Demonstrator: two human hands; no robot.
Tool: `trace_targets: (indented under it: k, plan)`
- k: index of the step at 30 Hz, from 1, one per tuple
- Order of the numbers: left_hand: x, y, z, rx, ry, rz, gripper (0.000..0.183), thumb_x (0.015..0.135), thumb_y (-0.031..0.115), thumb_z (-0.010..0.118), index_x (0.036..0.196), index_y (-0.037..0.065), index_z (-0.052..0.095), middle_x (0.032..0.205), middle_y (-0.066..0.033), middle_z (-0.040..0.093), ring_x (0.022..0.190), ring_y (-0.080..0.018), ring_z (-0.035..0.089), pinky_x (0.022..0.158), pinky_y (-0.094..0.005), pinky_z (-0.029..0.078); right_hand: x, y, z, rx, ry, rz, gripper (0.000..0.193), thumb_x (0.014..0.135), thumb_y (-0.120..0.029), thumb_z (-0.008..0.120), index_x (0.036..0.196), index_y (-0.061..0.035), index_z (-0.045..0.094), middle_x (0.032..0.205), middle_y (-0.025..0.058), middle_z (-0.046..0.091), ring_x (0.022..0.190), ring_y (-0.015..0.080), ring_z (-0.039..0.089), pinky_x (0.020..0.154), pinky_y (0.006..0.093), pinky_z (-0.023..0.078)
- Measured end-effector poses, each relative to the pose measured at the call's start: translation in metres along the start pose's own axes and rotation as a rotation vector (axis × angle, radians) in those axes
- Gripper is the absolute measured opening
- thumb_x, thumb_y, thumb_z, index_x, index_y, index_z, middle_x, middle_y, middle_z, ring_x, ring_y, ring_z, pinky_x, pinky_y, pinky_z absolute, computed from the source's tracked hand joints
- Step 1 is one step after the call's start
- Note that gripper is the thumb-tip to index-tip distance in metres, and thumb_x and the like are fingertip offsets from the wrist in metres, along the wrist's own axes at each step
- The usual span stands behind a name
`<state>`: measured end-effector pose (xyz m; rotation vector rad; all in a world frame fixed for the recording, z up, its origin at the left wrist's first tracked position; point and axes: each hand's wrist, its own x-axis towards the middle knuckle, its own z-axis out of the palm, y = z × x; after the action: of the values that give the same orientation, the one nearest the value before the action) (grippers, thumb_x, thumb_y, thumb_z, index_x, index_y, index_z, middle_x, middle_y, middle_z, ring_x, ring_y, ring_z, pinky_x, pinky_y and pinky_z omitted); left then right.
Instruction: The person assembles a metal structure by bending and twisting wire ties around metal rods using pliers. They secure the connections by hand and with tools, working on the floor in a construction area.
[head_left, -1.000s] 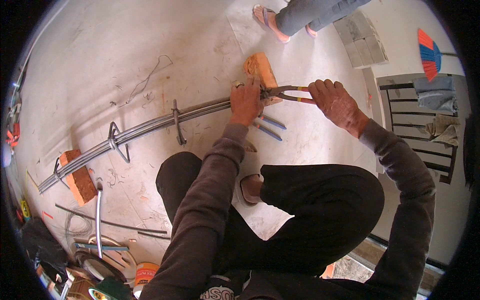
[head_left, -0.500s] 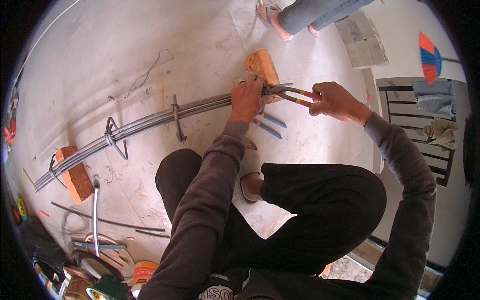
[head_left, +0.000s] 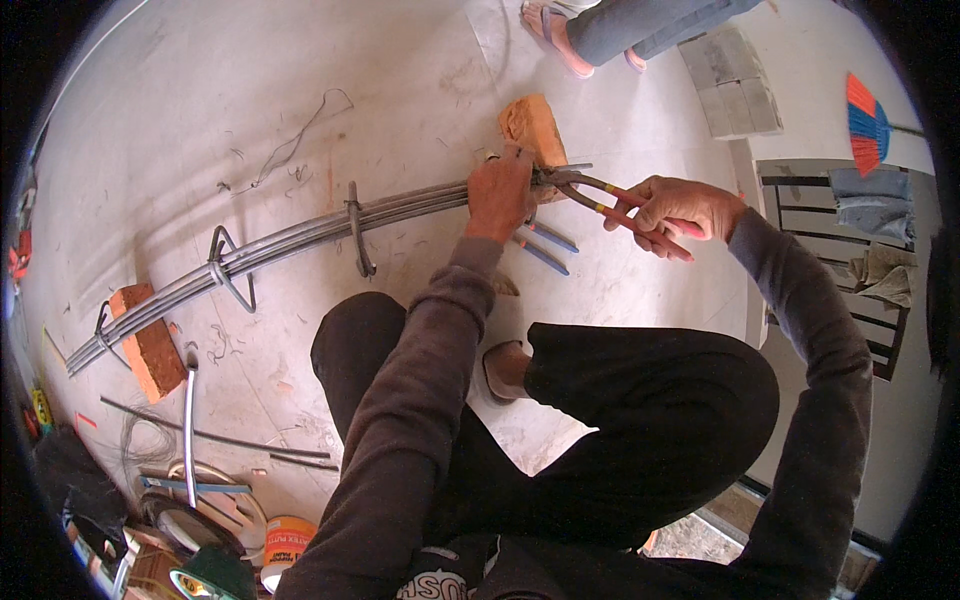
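Note:
A long bundle of thin steel bars [head_left: 300, 240] slants across the floor, propped on an orange brick [head_left: 148, 352] at the left and another brick [head_left: 535, 128] near its right end. Bent steel stirrups [head_left: 354, 230] loop round the bars at intervals. My left hand [head_left: 497, 197] is closed on the bundle close to the right brick. In my right hand [head_left: 690, 208] are red-handled pincers [head_left: 585, 200], their handles spread and their jaws at the bars beside my left fingers. What the jaws grip is too small to make out. Under the bars lies a blue-handled tool [head_left: 543, 250], its head hidden.
A person's sandalled feet [head_left: 560, 40] stand beyond the right brick. Grey blocks [head_left: 730, 85] and a red-and-blue broom [head_left: 866, 125] are at the far right. Loose wire [head_left: 290, 145] lies behind the bundle. A bucket [head_left: 288, 540] and loose rods [head_left: 220, 437] are at lower left.
My right hand has loosened and turned on the pincers, and their handles have swung lower and spread. My left hand keeps its place on the bars.

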<state>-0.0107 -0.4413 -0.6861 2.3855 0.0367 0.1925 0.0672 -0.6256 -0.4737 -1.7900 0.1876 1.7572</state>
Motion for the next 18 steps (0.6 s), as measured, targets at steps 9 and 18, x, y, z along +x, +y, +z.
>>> trace_targets:
  k: [9, 18]
  plan:
    - [-0.004, -0.003, 0.004, -0.060, 0.077, 0.043, 0.062, 0.067, 0.044, 0.086, 0.116, 0.012, 0.064, 0.107, -0.0100, 0.066, 0.086, -0.0329, 0.071, 0.070, -0.0464, 0.056, 0.011, 0.032, 0.049, 0.330, 0.052, -0.141, 0.029, 0.087, -0.003, 0.067, 0.113, 0.0039, 0.056, 0.075, 0.0101, 0.064, 0.056, 0.0176, 0.065, 0.054, 0.0329, 0.059]
    - [-0.005, 0.000, -0.002, -0.020, 0.022, 0.079, 0.047, 0.072, 0.028, 0.085, 0.109, 0.007, 0.066, 0.108, -0.0104, 0.065, 0.089, -0.0304, 0.071, 0.072, -0.0413, 0.058, 0.011, 0.035, 0.048, -1.754, 0.775, -0.404, 0.023, 0.094, -0.014, 0.060, 0.111, 0.0011, 0.057, 0.079, 0.0081, 0.063, 0.067, 0.0182, 0.067, 0.057, 0.0342, 0.056]
